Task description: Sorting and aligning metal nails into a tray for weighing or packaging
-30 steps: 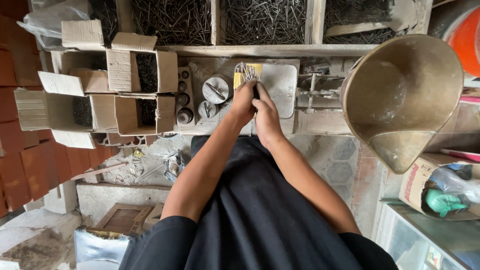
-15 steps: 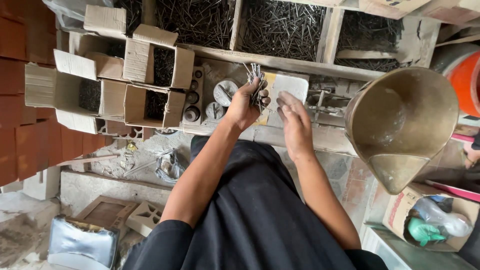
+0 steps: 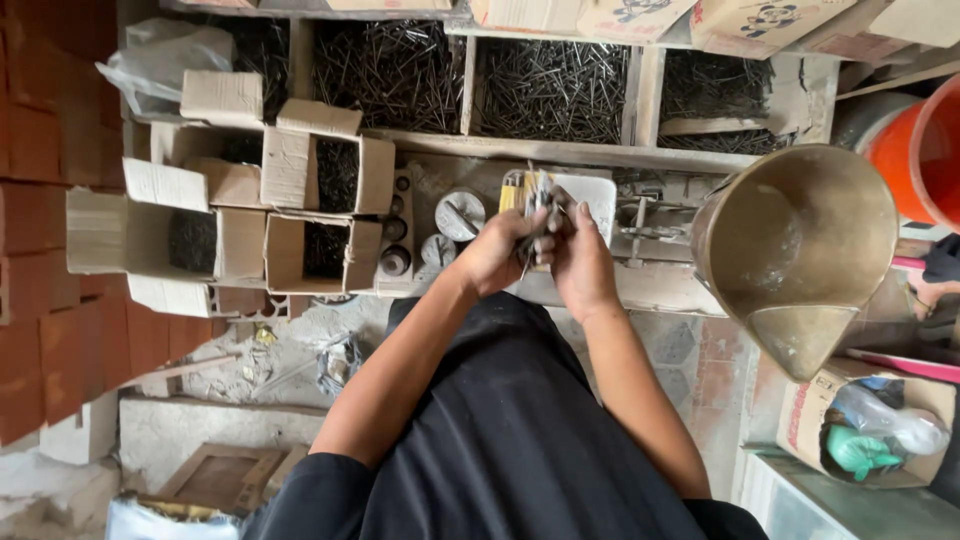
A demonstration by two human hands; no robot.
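Note:
Both my hands meet over a white flat tray (image 3: pixel 598 192) on the wooden counter. My left hand (image 3: pixel 495 255) grips a bundle of dark nails (image 3: pixel 538 196) that stick up above the fingers. My right hand (image 3: pixel 585 262) presses against the same bundle from the right, fingers curled around it. Part of the bundle is hidden inside my palms. Round metal weights (image 3: pixel 459 214) lie just left of my left hand.
A large brass scoop pan (image 3: pixel 800 240) sits to the right. Open cardboard boxes of nails (image 3: pixel 320 250) stand on the left, and wooden bins of nails (image 3: pixel 555 90) run along the back. An orange bucket (image 3: pixel 925 150) is at far right, a brick wall (image 3: pixel 40 200) at left.
My right hand has moved left from above the white tray and closed onto the nail bundle held by my left hand. The view has shifted slightly.

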